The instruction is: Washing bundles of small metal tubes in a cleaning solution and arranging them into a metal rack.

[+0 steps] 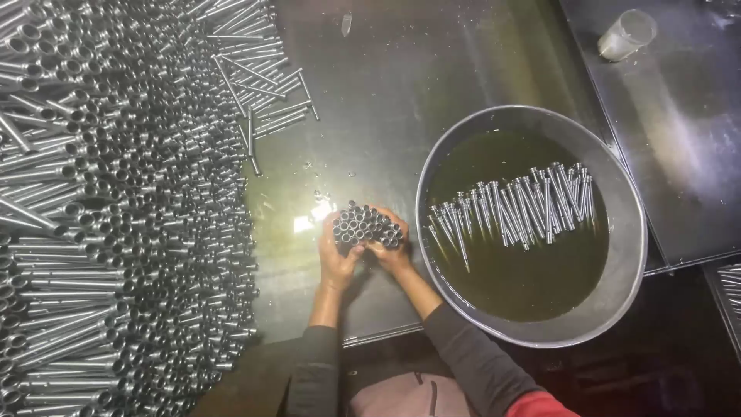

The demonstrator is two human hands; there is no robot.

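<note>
Tube bundle [367, 226] — short steel tubes, open ends up — stands on the wet tabletop [401, 93], pressed between both hands. Left hand [337, 259] cups the near-left side, right hand [391, 251] the right; fingers closed tight around the cluster. Judged stiff, fairly heavy, oily and slippery — best gripped low around the girth. Just right: round basin [629, 255] of dark liquid with tubes soaking. Left: large upright tube stack [116, 232]. Far right: clear jar [627, 35].

both hands were cupped together out front, left hand [337, 259] and right hand [391, 251] facing palm to palm, fingers curled in, forearms angled inward
</note>
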